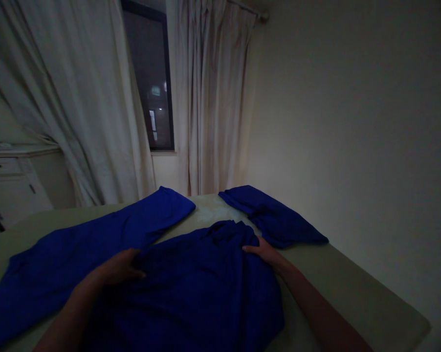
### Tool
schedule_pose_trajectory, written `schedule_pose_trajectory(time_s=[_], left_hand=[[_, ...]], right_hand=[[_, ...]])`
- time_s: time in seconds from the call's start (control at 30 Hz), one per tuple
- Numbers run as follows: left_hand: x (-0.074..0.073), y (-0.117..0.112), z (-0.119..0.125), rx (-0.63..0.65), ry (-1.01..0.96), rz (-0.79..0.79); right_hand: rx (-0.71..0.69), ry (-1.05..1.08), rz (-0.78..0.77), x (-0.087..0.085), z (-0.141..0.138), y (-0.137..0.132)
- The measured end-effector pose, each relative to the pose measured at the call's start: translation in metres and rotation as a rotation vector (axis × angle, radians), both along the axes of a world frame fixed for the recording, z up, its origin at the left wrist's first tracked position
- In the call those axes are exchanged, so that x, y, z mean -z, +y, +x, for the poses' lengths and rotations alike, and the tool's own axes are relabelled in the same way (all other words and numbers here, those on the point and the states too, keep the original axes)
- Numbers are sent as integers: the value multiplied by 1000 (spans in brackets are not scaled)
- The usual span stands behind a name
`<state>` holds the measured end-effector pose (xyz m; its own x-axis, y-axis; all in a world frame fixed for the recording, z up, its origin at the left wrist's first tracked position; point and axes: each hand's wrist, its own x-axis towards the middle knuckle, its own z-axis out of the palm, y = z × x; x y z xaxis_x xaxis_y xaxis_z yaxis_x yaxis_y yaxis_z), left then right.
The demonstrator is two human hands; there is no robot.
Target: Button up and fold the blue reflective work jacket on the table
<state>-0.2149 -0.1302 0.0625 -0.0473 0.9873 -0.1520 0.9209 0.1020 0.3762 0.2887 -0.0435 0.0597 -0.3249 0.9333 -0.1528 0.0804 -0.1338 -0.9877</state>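
Note:
A dark blue long-sleeved garment (202, 283) lies spread on a pale bed (352, 288), its two sleeves stretched out to the far left and far right. My left hand (120, 266) rests on the cloth near the left shoulder, fingers curled loosely on the fabric. On the garment's right shoulder edge lies my right hand (264, 253), fingers together and laid fairly flat. Neither hand lifts any cloth. The room is dim.
Pale curtains (213, 98) hang on both sides of a dark window (150, 83) behind the bed. A plain wall (352, 122) runs along the bed's right side. White furniture (11, 181) stands at the left.

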Motion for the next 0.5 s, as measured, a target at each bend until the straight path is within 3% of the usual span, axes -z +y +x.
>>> schedule_pose_trajectory(time_s=[0.07,0.1,0.2,0.27,0.37,0.5], left_hand=[[-11,3,7,52,-46,73],[-17,5,13,37,-17,189],[-37,10,32,-100,134,643],[-41,12,38,-232,185,830],[-25,13,37,-326,103,729],[2,17,36,-219,-67,431]], right_hand=[[18,-43,89,-9,2,0],[56,-57,149,-15,4,3],[248,-125,363,-35,8,21],[381,-255,517,-45,8,40],[469,-460,657,-50,2,62],[373,-301,590,-45,-16,63]])
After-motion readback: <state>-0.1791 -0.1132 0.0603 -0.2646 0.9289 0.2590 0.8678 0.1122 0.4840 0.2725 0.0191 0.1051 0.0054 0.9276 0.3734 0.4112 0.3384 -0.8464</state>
